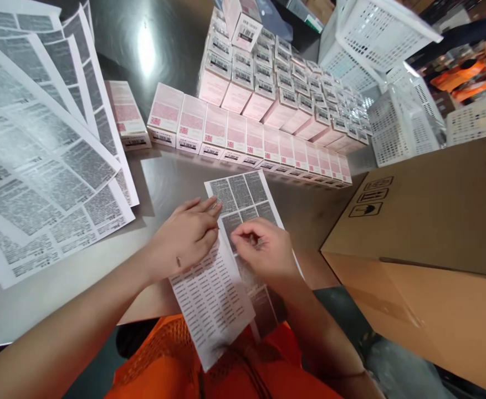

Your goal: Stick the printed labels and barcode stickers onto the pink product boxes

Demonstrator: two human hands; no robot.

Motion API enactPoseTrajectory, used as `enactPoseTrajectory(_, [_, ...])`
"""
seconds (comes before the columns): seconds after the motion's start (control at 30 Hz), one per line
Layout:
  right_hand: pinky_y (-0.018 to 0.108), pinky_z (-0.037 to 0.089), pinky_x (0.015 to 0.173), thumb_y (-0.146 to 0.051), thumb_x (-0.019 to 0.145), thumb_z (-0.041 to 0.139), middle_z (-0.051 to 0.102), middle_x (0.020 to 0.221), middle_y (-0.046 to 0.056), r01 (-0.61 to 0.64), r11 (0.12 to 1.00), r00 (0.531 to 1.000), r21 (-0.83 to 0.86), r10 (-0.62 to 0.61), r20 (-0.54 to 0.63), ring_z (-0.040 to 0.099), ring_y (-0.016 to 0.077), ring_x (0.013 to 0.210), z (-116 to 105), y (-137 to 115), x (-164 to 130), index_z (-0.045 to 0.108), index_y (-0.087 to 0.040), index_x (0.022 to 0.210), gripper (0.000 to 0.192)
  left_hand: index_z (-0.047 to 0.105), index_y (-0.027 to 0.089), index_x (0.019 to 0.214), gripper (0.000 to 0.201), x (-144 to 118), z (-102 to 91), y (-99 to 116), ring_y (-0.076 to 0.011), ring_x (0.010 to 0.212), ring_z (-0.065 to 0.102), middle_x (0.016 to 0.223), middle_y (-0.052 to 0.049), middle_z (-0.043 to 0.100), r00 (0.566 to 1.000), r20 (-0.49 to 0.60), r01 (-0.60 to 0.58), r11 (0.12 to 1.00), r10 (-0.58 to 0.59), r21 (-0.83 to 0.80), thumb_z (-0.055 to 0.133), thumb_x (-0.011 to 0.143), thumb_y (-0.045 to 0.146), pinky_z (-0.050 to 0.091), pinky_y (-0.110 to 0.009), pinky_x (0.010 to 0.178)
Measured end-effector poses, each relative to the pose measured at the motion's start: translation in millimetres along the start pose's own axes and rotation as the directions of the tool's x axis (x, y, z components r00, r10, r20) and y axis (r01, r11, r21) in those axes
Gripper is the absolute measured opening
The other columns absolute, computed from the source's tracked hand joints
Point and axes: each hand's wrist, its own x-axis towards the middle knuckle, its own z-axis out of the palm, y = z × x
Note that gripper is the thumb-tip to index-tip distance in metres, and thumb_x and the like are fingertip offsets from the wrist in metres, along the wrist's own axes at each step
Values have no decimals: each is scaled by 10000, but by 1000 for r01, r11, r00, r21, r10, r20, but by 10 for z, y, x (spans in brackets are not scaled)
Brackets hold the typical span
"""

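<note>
My left hand [190, 235] lies flat on the upper part of a white sheet with rows of small printed labels [215, 310], its fingers stretched out. That sheet partly overlaps a sheet of large dark-printed labels [246, 194], and both reach over the table's front edge. Over the dark-printed sheet, my right hand [267, 246] is closed in a pinch, thumb against forefinger. Whatever sits between those fingertips is too small or hidden to make out. Beyond both hands stands a row of pink-and-white boxes [215, 130] with barcodes on their ends.
More printed label sheets [39, 138] lie spread on the metal table [159, 183] at left, beside a single box [127, 113]. Behind the row, plastic-wrapped boxes [284, 100] are stacked. A large cardboard carton [425, 221] stands at right, with white plastic baskets [375, 39] behind it.
</note>
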Motion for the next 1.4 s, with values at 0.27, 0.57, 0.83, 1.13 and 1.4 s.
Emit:
enactPoseTrajectory(0.27, [246,411,581,-436,873,654,649,728,-5,-351,929,927,113,328,181,566,135,662,-165,402,-211,677,-195,780,259,735,172,871,426,-29,-4,-25,-254,1515,250,1556,-75,436,998,55,-18,998,14,65,328,958,263,213,-493,1236])
enactPoseTrajectory(0.57, [251,390,599,-314,891,613,612,708,-8,-258,961,958,-103,268,105,545,128,651,-94,317,-225,656,-191,735,203,728,188,827,432,-12,25,-61,-258,1501,292,1523,-57,489,999,30,-39,996,37,79,324,944,289,248,-495,1224])
enactPoseTrajectory(0.83, [248,406,581,-279,872,623,622,705,-8,-261,959,963,-111,266,38,548,122,618,-34,300,-259,676,-194,734,171,718,182,779,431,-12,48,-68,-282,1485,329,1509,-67,509,999,13,-43,997,42,66,331,930,297,258,-511,1216])
enactPoseTrajectory(1.13, [266,432,601,-249,753,743,539,741,-36,-290,953,951,-93,276,-136,496,108,597,51,368,-295,534,-216,739,212,718,181,792,430,-13,49,-63,-290,1488,321,1489,-87,534,999,5,-52,998,51,45,330,933,298,256,-535,1211])
enactPoseTrajectory(1.4, [368,517,885,-422,712,841,615,1120,36,-298,907,953,299,263,151,628,209,1016,-53,119,-440,538,-285,1178,573,701,182,747,324,-58,-52,-16,-295,1421,439,1367,-104,647,953,-277,24,940,-125,-340,471,913,338,386,-411,1152])
